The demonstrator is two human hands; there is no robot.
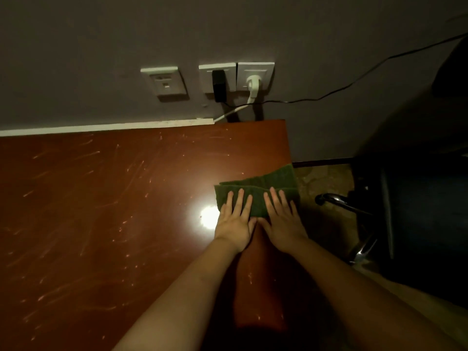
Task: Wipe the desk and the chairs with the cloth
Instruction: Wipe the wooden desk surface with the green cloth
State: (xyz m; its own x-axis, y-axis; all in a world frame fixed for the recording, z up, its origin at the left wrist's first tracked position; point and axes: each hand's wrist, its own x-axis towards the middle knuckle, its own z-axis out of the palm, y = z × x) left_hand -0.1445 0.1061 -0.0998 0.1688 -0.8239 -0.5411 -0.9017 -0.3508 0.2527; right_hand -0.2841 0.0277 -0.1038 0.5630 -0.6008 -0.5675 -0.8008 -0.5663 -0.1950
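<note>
Here: red-brown desk, scratched, set against a grey wall; dark chair just beside its right edge. Folded green cloth lies flat at the desk's right edge, its far corner overhanging. Left hand and right hand press on the cloth's near part, side by side, fingers straight and slightly spread.

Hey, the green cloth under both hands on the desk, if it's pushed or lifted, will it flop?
Probably floppy: the green cloth lies in soft folds, so lifted it would likely droop. Pushed under the flat left hand and right hand, it should slide easily on the glossy desk, though its corner at the edge may sag.
</note>
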